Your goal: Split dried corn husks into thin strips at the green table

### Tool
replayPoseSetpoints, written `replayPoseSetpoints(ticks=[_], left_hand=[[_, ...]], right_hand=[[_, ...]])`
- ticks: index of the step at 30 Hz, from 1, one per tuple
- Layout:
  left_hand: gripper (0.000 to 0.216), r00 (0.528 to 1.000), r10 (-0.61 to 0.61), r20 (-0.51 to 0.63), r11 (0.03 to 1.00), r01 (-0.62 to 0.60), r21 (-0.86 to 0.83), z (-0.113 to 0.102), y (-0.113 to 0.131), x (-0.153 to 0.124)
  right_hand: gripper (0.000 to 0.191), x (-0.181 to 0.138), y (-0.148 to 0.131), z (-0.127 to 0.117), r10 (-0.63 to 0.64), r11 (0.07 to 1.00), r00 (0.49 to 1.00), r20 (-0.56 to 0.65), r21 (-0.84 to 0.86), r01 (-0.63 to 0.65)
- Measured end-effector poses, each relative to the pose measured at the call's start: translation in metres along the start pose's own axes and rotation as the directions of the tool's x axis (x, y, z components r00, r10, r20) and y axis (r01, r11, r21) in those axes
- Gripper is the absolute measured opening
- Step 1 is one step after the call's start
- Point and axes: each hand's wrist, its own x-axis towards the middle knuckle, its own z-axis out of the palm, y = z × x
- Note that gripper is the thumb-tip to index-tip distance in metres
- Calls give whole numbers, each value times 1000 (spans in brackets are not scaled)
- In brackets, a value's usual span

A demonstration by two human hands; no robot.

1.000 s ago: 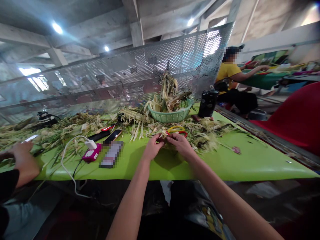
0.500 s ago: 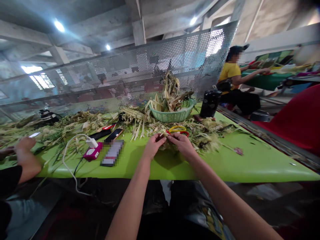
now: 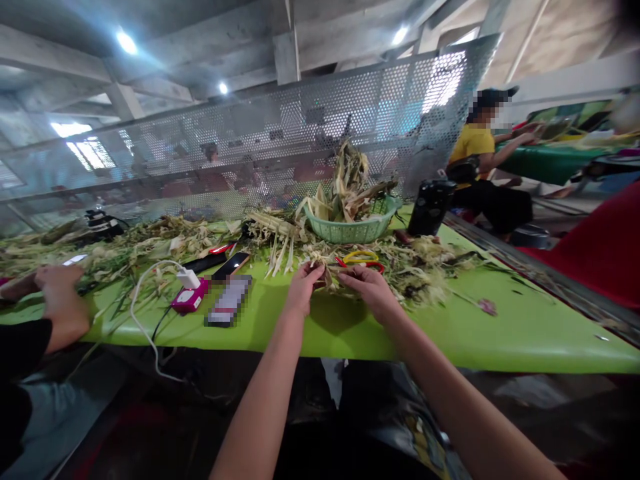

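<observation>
1. Husk (image 3: 329, 275), dry and ragged, is showing between my left hand (image 3: 301, 290) and my right hand (image 3: 373, 290), just below the centre of the frame.
2. My left fingers are pinching its left edge, nearly closed; my right fingers are curling narrowly beside it, and I cannot tell whether they are gripping any.
3. Compared with half a second ago, my fingertips are standing farther apart and more of it is showing.
4. I am judging that the piece is being spread or separated.
5. Behind it, red and yellow handles (image 3: 367, 253) are lying below the green basket (image 3: 350, 232).
</observation>
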Motion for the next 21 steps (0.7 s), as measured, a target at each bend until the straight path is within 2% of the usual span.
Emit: replayPoseSetpoints(ticks=[7,14,21], left_hand=[[38,999,-13,41,1000,14,-24,3,3,-4],[30,999,-29,-28,989,25,-147,5,5,-4],[26,998,-37,-40,987,31,-156,5,6,-4]], right_hand=[[39,0,0,0,-62,996,998,-16,-69,61],[41,0,-2,2,-89,987,996,-28,-139,84],[33,2,1,0,-163,972,984,-73,-183,147]])
